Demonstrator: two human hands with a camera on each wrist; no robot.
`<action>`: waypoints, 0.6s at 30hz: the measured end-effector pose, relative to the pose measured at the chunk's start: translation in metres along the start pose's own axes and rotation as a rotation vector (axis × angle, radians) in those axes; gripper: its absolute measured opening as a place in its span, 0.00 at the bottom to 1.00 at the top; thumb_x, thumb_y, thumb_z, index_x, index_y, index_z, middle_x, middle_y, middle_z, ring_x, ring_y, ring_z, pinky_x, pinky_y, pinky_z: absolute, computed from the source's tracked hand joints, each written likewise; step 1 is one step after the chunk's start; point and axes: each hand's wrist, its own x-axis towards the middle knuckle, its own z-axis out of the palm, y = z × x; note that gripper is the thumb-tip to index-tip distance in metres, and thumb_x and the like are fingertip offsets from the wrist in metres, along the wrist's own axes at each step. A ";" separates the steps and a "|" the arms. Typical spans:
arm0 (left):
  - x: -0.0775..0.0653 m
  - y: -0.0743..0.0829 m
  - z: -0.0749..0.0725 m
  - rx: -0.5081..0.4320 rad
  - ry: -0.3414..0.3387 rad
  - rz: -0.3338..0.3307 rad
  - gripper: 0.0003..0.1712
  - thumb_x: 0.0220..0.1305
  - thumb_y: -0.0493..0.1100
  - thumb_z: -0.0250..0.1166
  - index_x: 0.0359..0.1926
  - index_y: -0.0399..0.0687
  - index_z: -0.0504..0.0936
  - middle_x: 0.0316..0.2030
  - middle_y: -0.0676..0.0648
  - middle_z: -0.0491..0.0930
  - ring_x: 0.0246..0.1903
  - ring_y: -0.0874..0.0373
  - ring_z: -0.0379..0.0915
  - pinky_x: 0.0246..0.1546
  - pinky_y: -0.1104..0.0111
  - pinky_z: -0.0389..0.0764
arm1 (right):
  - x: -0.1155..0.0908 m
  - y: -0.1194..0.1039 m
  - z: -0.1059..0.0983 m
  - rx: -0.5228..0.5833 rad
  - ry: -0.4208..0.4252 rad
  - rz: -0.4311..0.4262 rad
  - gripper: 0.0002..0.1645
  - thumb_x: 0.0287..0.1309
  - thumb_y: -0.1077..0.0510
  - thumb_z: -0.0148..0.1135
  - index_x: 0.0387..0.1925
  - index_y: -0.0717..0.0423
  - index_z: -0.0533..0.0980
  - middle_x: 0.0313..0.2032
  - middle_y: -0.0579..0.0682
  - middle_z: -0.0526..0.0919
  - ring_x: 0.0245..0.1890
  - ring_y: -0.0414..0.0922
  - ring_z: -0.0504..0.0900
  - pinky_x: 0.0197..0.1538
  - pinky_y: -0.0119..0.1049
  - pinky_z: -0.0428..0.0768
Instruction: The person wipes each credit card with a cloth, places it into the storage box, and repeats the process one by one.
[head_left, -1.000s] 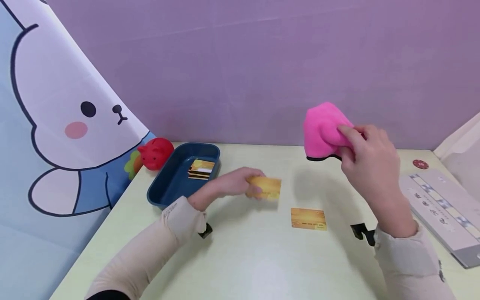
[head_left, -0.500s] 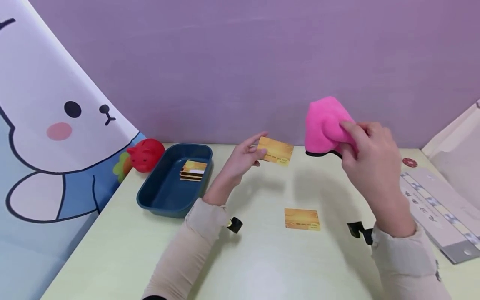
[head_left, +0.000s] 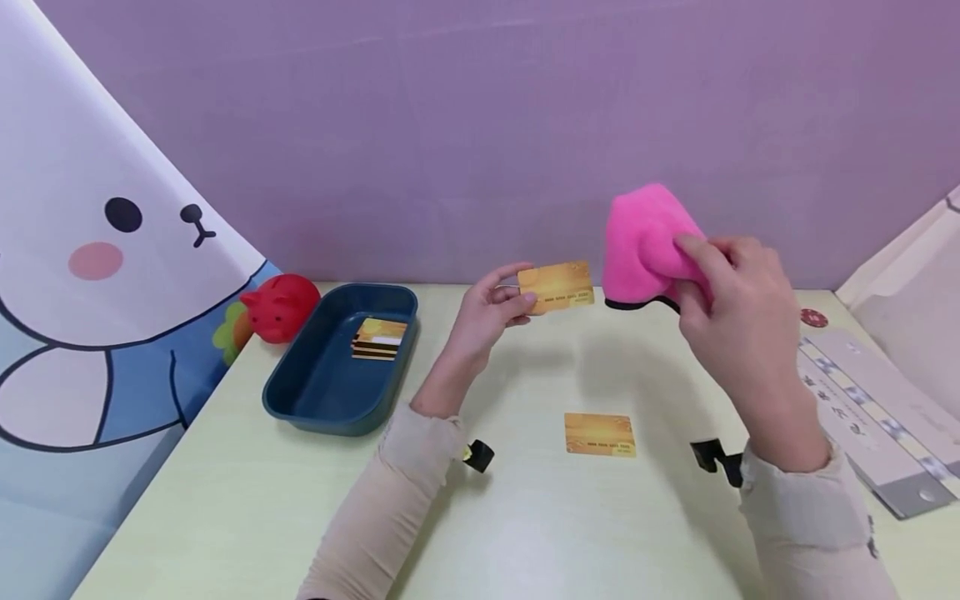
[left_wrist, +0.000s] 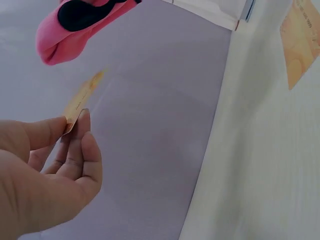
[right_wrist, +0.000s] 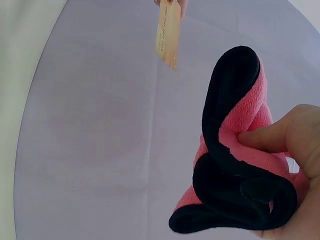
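My left hand (head_left: 486, 318) pinches a gold bank card (head_left: 557, 286) by its left edge, thumb in front, above the back of the table. In the left wrist view the card (left_wrist: 84, 100) appears nearly edge-on. My right hand (head_left: 742, 325) grips a bunched pink cloth (head_left: 648, 242) with black edging, raised to the right of the card. The right wrist view shows the cloth's black-trimmed folds (right_wrist: 225, 170), the thumb pressing into the pink side. A second gold card (head_left: 600, 435) lies flat on the table below both hands. The card and the cloth are a small gap apart.
A dark blue tray (head_left: 300, 408) with several gold and black-striped cards (head_left: 379, 339) stands on the left. Behind it sits a red piggy bank (head_left: 282, 308). A grey-white box (head_left: 870, 417) and a red poker chip (head_left: 813, 317) are on the right. A purple backdrop (head_left: 450, 150) rises behind the table.
My left hand has lifted its card up and away from the tray, turning it toward the camera, beside the pink cloth. My right hand keeps its hold, nearly still. The view has shifted slightly right.
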 end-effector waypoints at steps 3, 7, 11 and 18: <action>-0.002 0.001 0.004 0.007 0.018 0.026 0.26 0.66 0.36 0.66 0.64 0.51 0.76 0.32 0.54 0.85 0.32 0.62 0.85 0.39 0.68 0.83 | 0.000 -0.003 0.003 0.029 0.023 -0.063 0.20 0.58 0.66 0.61 0.53 0.59 0.83 0.42 0.68 0.81 0.41 0.66 0.75 0.43 0.61 0.71; -0.005 0.000 0.011 0.023 0.028 0.047 0.24 0.66 0.36 0.67 0.62 0.50 0.77 0.28 0.57 0.84 0.32 0.63 0.82 0.38 0.67 0.81 | -0.002 -0.011 0.010 0.060 0.007 -0.182 0.20 0.56 0.66 0.66 0.52 0.59 0.83 0.41 0.69 0.82 0.39 0.66 0.76 0.43 0.60 0.73; -0.010 0.002 0.020 0.024 0.045 0.034 0.25 0.67 0.27 0.59 0.62 0.47 0.77 0.29 0.55 0.82 0.31 0.62 0.79 0.36 0.69 0.80 | -0.007 -0.022 0.022 0.074 -0.018 -0.293 0.19 0.55 0.66 0.67 0.50 0.58 0.84 0.39 0.68 0.83 0.37 0.65 0.78 0.39 0.57 0.75; -0.017 0.007 0.025 0.014 0.060 -0.017 0.29 0.68 0.28 0.52 0.67 0.53 0.73 0.36 0.51 0.73 0.30 0.60 0.64 0.29 0.71 0.67 | -0.020 -0.035 0.040 0.016 -0.094 -0.384 0.19 0.53 0.66 0.71 0.47 0.51 0.83 0.44 0.64 0.82 0.38 0.64 0.79 0.33 0.55 0.76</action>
